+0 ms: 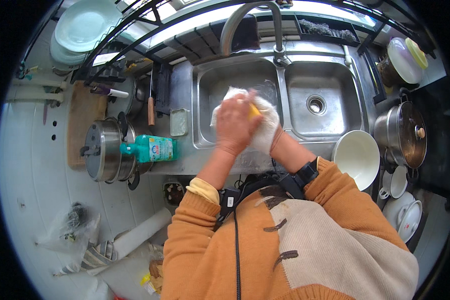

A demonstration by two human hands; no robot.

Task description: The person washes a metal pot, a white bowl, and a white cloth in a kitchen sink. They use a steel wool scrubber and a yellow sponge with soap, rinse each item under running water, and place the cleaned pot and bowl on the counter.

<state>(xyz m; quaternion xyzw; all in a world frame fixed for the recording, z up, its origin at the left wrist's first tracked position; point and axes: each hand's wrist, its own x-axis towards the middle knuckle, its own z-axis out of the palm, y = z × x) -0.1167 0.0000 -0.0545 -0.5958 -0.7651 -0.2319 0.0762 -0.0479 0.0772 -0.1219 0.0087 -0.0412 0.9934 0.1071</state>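
Observation:
Over the left basin (217, 82) of a steel double sink, my two hands are together at a white cloth (265, 123). My left hand (235, 118) lies on top, its fingers around a small yellow block (254, 110) pressed against the cloth. Whether the block is soap or a sponge I cannot tell. My right hand (277, 135) is under the cloth and supports it; its fingers are covered and only the wrist side shows. Behind the basin the curved metal faucet (279, 33) rises; no running water is visible.
Left of the sink are a soap dish (179, 122), a green detergent bottle (161, 148) lying sideways, a wooden-handled knife (151, 110) and a steel pot (104, 150). On the right stand a white bowl (356, 159) and a lidded pot (408, 131). A black rack (135, 17) overhangs the back.

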